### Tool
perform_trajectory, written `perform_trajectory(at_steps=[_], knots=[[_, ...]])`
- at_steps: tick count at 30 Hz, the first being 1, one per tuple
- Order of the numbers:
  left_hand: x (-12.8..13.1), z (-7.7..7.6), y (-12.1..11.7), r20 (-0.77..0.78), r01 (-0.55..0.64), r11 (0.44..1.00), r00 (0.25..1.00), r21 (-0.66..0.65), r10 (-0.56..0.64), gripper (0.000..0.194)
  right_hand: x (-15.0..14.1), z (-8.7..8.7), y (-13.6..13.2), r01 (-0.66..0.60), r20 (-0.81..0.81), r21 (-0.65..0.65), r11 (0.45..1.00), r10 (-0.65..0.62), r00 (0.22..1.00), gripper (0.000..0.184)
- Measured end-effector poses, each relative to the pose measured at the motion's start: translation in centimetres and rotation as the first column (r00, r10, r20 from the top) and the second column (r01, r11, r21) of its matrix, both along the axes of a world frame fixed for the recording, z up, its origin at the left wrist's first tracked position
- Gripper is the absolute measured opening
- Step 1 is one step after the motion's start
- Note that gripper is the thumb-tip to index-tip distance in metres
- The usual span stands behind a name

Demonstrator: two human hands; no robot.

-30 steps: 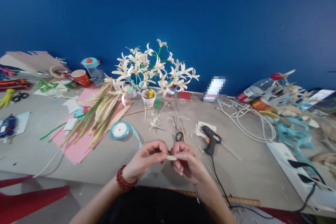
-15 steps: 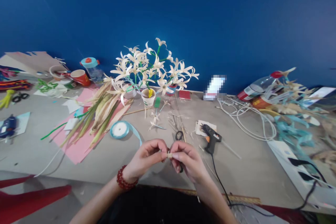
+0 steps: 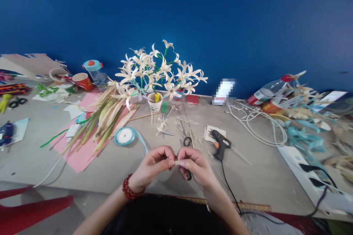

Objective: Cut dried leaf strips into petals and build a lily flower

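Near the table's front edge, my left hand [image 3: 154, 163] and my right hand [image 3: 196, 165] meet, thumbs and fingertips pinched together. Between them is a small pale piece [image 3: 177, 162], cream like the husk; its exact shape is mostly hidden by my fingers. Scissors [image 3: 188, 141] with black handles lie just behind and partly under my right hand. To the left of my left hand is a roll of light blue ribbon [image 3: 116, 136], its loose end running to my fingers' far side. A loose cream flower [image 3: 162, 130] lies beyond my hands.
Cream flowers [image 3: 165, 67] on green stems stand in cups at the back. Dried corn husks [image 3: 106, 125] lie on pink paper [image 3: 75, 161] at left. A glue gun [image 3: 220, 143] trails its cord at right, near a white cable [image 3: 256, 137] and a power strip [image 3: 292, 165].
The view has shifted slightly, so the table things sit a little further left. Both hands keep pinching the small pale piece, with hardly any movement.
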State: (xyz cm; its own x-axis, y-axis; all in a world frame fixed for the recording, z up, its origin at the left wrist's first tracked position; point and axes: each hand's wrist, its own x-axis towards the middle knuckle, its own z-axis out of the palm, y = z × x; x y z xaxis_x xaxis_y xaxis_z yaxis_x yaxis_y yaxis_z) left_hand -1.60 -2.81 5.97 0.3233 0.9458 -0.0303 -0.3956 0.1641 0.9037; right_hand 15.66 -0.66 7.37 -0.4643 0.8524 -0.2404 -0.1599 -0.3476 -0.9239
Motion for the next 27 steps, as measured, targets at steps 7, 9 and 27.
perform_trajectory(at_steps=[7,9,27], knots=[[0.1,-0.3,-0.2,0.094,-0.047,0.999,0.994,-0.018,0.049,0.016,0.9,-1.6,0.4,-0.001,-0.330,-0.153,0.988,-0.050,0.943,0.013],[0.1,-0.3,-0.2,0.080,-0.080,0.997,0.993,-0.021,0.081,0.016,1.0,-1.1,0.2,0.025,-0.248,-0.083,0.996,-0.045,0.968,0.012],[0.6,-0.8,-0.4,0.003,-0.149,0.987,0.989,-0.056,0.149,0.013,0.1,-0.5,-0.3,0.052,0.154,0.180,0.982,-0.080,0.985,0.023]])
